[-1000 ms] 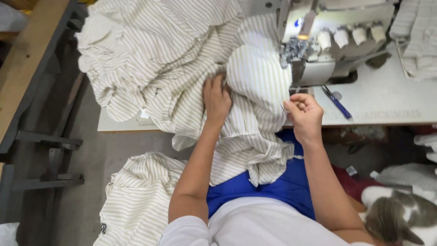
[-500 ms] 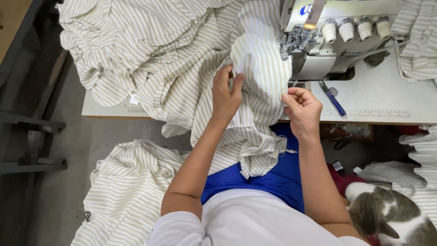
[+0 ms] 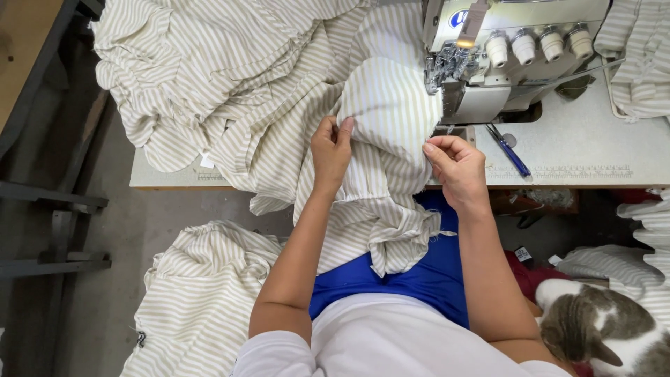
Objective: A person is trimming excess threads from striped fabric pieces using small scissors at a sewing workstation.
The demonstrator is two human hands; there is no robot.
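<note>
Striped fabric (image 3: 391, 105) against sewing machine (image 3: 516, 49); cat (image 3: 600, 328) near.

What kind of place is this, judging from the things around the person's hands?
Probably a small garment sewing workshop. An overlock sewing machine with thread cones stands on a white work table, both hands hold striped fabric beside it, and more striped pieces are piled on the floor.

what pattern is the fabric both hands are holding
Cream with thin beige stripes: the fabric, seen in the head view.
</note>
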